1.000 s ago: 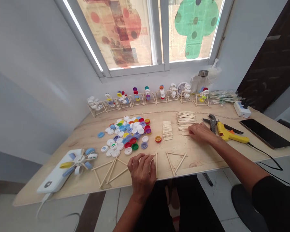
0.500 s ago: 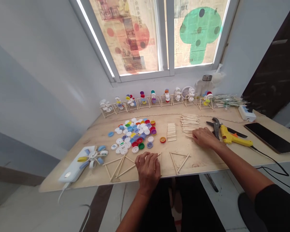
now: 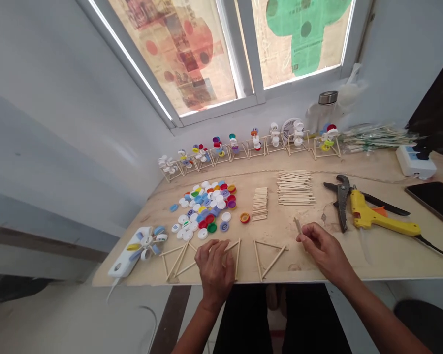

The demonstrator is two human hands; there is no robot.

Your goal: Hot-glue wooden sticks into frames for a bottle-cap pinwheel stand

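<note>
My right hand (image 3: 322, 250) pinches a thin wooden stick (image 3: 298, 225) above the table's front part, right of a stick triangle (image 3: 269, 260). My left hand (image 3: 216, 268) rests with fingers bent and close together over some sticks near the front edge; whether it grips one is hidden. Left of it lie joined sticks (image 3: 177, 260) forming triangles. Behind are a long stick pile (image 3: 295, 188), a short stick pile (image 3: 260, 204) and many coloured bottle caps (image 3: 206, 206). One orange cap (image 3: 244, 218) sits apart.
At right lie black-handled cutters (image 3: 342, 196), a yellow glue gun (image 3: 380, 216) and a phone (image 3: 435, 199). A power strip (image 3: 127, 255) with a cap wheel (image 3: 146, 246) is at left. Cap wheels on stick frames (image 3: 256, 142) line the wall. A power socket (image 3: 415, 161) stands back right.
My right hand has moved from the long stick pile toward the front edge, with a stick now between its fingers. My left hand stays near the same sticks. The view has shifted.
</note>
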